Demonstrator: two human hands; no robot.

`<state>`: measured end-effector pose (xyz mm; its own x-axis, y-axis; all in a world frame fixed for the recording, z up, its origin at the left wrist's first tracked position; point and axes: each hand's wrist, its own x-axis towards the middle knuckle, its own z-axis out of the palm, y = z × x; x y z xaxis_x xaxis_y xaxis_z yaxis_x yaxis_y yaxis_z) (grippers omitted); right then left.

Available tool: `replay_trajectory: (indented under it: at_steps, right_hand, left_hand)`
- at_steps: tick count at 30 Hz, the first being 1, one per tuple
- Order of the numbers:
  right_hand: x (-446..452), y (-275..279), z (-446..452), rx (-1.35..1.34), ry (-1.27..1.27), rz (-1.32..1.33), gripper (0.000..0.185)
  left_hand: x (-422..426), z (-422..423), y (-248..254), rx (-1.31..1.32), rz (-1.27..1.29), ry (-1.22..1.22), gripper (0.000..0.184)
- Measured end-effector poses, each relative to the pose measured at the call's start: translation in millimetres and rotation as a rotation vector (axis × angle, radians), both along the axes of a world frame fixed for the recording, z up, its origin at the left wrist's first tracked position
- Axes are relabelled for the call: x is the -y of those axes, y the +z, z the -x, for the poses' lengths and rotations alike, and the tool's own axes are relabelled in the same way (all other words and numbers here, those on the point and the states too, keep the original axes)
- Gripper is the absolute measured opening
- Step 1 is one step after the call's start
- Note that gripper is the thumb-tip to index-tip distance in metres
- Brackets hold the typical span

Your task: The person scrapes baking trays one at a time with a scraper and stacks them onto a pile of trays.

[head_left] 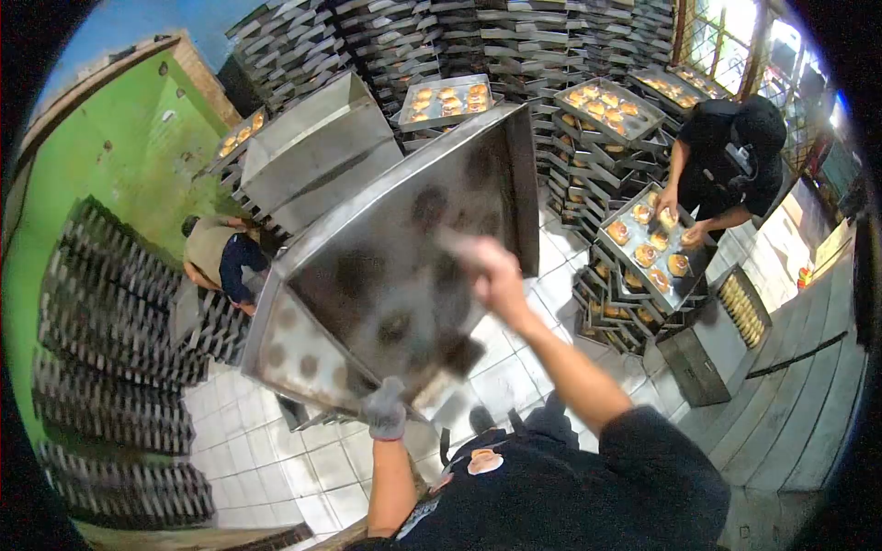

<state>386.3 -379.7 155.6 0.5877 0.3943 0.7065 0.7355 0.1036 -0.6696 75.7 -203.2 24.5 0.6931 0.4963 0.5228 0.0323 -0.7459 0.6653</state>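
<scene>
My gloved left hand [384, 409] grips the near edge of a stained tray [367, 266], tilted before me; my right hand [501, 283] blurs over it, holding what I cannot tell. My shirt's patch [484, 462] is unreadable. White tiles [248, 436] floor the room; stacked trays [110, 367] line a green wall [119, 147].
</scene>
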Motion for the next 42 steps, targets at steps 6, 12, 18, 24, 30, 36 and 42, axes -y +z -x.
replay_trajectory:
  at_steps: [6,12,18,24,30,36,42]
  right_hand:
    - [21,-29,-12,-0.391,-0.115,-0.178,0.046]
    - [5,7,-56,-0.409,-0.082,-0.511,0.032]
    - [-89,69,-19,-0.258,0.075,-0.263,0.031]
    - [-124,59,39,-0.375,0.226,-0.193,0.020]
    - [-103,4,26,-0.404,0.170,-0.113,0.026]
    - [-80,-25,13,-0.455,0.113,-0.081,0.028]
    - [-59,-53,3,-0.484,0.090,-0.038,0.028]
  left_hand:
    - [26,-44,125,-0.205,-0.262,-0.070,0.055]
    - [23,-46,171,0.117,-0.117,-0.074,0.060]
    - [-15,7,114,0.204,0.017,0.203,0.031]
    - [-49,23,141,0.994,1.590,0.290,0.011]
    - [-121,12,23,1.166,1.549,0.416,0.038]
    - [-140,5,-28,1.140,1.598,0.351,0.044]
    - [-126,14,16,1.014,1.861,0.221,0.055]
